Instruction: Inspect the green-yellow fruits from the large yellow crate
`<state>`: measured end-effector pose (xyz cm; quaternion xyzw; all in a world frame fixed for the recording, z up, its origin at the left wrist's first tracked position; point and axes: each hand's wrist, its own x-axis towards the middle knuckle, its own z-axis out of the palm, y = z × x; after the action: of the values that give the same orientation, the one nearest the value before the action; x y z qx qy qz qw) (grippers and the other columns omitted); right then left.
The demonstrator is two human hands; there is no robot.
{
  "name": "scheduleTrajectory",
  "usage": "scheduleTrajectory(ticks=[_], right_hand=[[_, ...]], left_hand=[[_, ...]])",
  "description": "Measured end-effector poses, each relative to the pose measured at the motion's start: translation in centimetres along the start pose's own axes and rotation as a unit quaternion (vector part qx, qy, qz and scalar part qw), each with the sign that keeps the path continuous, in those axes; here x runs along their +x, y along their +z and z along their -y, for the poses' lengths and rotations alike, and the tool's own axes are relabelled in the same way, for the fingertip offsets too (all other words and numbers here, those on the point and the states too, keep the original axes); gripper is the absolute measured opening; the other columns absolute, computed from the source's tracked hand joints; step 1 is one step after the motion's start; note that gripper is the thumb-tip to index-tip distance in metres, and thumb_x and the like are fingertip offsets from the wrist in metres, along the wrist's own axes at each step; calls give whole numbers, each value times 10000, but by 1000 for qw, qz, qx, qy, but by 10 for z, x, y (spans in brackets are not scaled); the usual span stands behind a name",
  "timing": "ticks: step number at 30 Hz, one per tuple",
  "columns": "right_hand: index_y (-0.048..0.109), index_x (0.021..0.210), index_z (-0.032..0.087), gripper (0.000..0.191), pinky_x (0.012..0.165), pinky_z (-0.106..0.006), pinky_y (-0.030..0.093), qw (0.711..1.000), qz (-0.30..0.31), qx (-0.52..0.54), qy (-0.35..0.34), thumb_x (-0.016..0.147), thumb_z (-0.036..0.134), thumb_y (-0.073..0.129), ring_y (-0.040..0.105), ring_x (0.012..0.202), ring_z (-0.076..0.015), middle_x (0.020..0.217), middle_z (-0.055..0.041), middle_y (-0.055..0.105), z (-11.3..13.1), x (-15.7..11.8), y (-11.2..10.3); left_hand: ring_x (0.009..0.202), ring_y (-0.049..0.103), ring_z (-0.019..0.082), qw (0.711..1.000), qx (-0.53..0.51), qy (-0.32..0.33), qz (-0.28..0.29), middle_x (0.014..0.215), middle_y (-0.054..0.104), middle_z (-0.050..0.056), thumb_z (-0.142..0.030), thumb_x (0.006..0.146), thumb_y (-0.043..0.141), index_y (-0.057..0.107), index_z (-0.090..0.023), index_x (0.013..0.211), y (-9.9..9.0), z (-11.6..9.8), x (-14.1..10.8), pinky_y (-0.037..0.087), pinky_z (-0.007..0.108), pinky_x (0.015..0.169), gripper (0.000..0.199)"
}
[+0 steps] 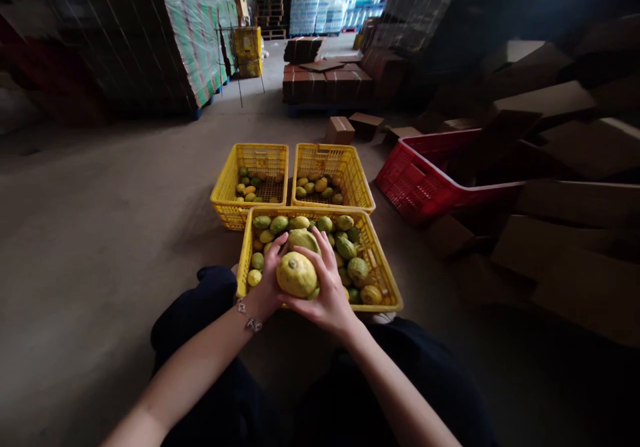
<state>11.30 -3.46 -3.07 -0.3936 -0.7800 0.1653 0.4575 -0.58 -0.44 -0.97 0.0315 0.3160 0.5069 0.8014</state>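
Clock positions are read from the yellow fruit (297, 274). At 11 o'clock, a left rear crate (227, 182) holds some yellow and green fruit. At 9 o'clock, the left hand (269, 283), a bracelet (249, 316) at its wrist, has its fingers curved around the yellow fruit, which is above the front crate (383, 258) of mixed fruit. At 12 o'clock, a green fruit (303, 239) sits just beyond, between both hands. At 3 o'clock, the right hand (330, 295) grips the yellow fruit's opposite side, fingers spread. At 1 o'clock: right rear crate (359, 179), part-filled. At 2 o'clock: red crate (423, 184).
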Motion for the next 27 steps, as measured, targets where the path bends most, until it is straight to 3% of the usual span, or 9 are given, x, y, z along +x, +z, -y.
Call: scheduleTrajectory(ticks=[3,6,10,13,17,19,23,25,27], right_hand=[[492,1376,224,755,1107,-634,386,996,-62,-17,-64,708,339,825,393,1422,-403,1413,-180,552,10,-2,4],[465,1408,217,778,1025,-550,495,984,-139,-14,-107,711,226,810,617,1201,-340,1248,-157,660,18,-2,1],[507,1349,235,708,921,-442,573,978,-204,33,-3,713,236,819,676,1083,-287,1197,-126,674,15,3,-18],[538,1286,241,646,915,-429,574,976,-204,41,57,710,278,826,685,1055,-275,1173,-103,681,5,7,-32],[544,1262,233,621,898,-418,584,989,-133,37,48,709,294,820,689,1035,-272,1156,-98,684,-2,6,-33],[523,1289,235,629,926,-441,573,993,-119,16,20,726,267,803,676,1063,-282,1171,-107,675,-1,3,-26],[454,1370,241,663,974,-513,542,988,-150,-28,-30,770,197,734,622,1160,-315,1236,-143,623,0,-2,-11],[434,1386,251,661,957,-535,546,987,-152,-39,-38,787,193,709,617,1163,-324,1242,-148,611,-1,-4,-8],[425,1389,263,652,933,-550,555,987,-149,-49,-44,799,196,694,624,1151,-330,1241,-148,609,-2,-5,-7]], left_hand=[[796,709,228,999,-30,1,14,801,727,86,-412,937,460,692,-136,892,3,-5,4,546,366,865,364],[909,708,273,998,-45,7,48,867,736,118,-458,925,465,694,-118,957,8,-13,3,526,428,930,411],[816,707,227,997,-56,57,21,839,736,70,-395,874,552,684,-156,900,14,-23,-2,549,394,867,274],[664,669,182,997,-17,73,-16,693,691,46,-362,852,546,660,-159,734,15,-25,-5,557,342,756,261],[578,616,173,987,92,128,5,606,650,58,-367,812,518,657,-152,590,10,-23,-5,523,312,667,339],[618,617,185,961,179,210,29,629,668,68,-386,812,509,687,-156,588,8,-22,-6,500,300,671,367],[753,622,210,860,339,379,40,725,715,64,-356,844,509,739,-186,633,6,-22,-12,468,292,789,354],[796,623,223,844,355,401,39,761,722,65,-333,854,500,752,-195,652,5,-21,-16,459,293,822,352],[832,624,237,855,343,387,38,781,720,71,-318,862,500,757,-197,656,4,-20,-20,456,295,852,351]])
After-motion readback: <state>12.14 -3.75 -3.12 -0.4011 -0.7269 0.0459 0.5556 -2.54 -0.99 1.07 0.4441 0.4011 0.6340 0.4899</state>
